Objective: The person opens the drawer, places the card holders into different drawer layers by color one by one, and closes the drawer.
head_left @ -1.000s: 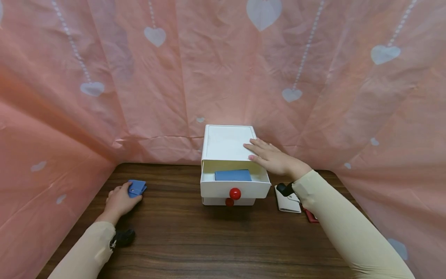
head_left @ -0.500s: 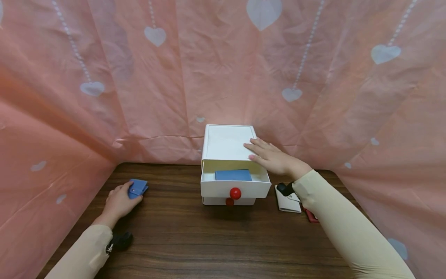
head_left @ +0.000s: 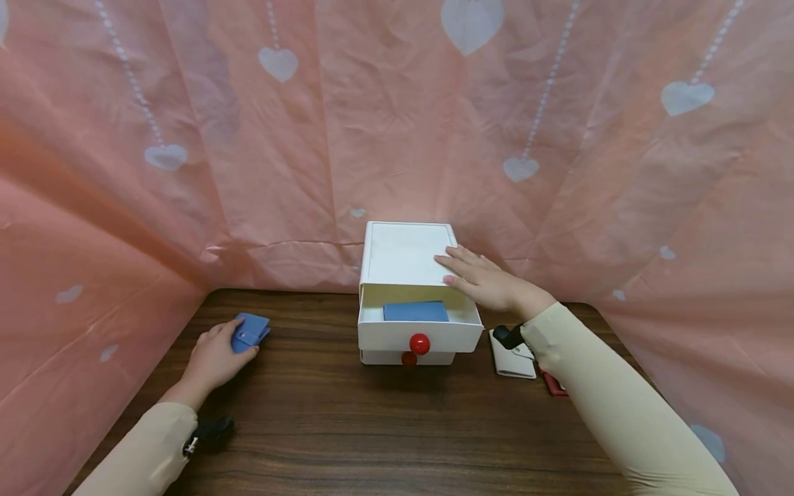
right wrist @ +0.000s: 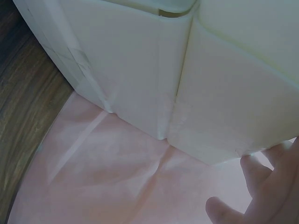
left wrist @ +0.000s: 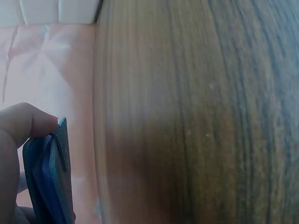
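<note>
Wallet (head_left: 250, 332): head view, it sits at the table's (head_left: 372, 427) left side, gripped and tilted up by the left hand (head_left: 214, 358). Right hand (head_left: 486, 281) lies flat on the drawer unit (head_left: 406, 251), probably steadying it; the top drawer (head_left: 418, 324) stands open, with clear table between. Left wrist view: thumb (left wrist: 21, 123) pinches the wallet's edge. Right wrist view: relaxed fingers (right wrist: 261, 186) lie beside the unit's wall.

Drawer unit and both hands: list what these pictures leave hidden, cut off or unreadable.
- Lower drawer, head view: the open upper drawer overhangs it; contents unseen.
- Blue wallet, left wrist view: cut off by the bottom edge, partly behind the left hand.
- Red item, head view: mostly under the right sleeve; unidentifiable.
- Right hand, right wrist view: only fingertips show at the corner.
- Blue item in the upper drawer: back covered by the cabinet top.
</note>
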The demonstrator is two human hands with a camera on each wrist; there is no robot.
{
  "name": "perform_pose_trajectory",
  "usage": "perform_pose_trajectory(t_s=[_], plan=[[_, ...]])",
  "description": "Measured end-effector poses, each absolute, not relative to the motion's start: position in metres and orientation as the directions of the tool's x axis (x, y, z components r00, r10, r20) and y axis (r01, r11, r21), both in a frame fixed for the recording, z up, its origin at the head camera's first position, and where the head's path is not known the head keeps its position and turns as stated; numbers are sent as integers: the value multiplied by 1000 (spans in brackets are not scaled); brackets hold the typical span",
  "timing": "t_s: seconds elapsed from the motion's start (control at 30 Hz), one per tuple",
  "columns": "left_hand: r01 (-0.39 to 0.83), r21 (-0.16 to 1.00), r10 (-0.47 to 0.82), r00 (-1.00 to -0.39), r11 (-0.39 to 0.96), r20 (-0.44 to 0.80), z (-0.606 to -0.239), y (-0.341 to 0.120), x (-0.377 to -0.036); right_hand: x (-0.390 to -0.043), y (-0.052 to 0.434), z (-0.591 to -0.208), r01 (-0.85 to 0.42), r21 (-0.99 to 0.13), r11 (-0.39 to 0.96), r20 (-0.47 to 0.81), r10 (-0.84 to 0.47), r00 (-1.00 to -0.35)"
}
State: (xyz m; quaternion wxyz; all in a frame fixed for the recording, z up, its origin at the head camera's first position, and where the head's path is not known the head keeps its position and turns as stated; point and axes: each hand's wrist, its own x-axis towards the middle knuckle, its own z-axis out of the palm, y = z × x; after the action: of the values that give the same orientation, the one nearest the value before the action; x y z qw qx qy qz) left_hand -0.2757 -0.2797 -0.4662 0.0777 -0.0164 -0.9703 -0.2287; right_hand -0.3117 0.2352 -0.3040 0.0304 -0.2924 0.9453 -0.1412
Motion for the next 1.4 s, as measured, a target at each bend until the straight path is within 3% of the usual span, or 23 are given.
perform_pose_trajectory(t_s=[0.7, 1.4], plan=[[270, 402, 147, -939, 875, 311, -420, -232, -257, -311, 237, -304, -557, -273, 784, 33, -571, -820], [426, 360, 309, -889, 830, 338, -364, -200, -240, -312, 236, -304, -532, -299, 792, 19, -553, -833]])
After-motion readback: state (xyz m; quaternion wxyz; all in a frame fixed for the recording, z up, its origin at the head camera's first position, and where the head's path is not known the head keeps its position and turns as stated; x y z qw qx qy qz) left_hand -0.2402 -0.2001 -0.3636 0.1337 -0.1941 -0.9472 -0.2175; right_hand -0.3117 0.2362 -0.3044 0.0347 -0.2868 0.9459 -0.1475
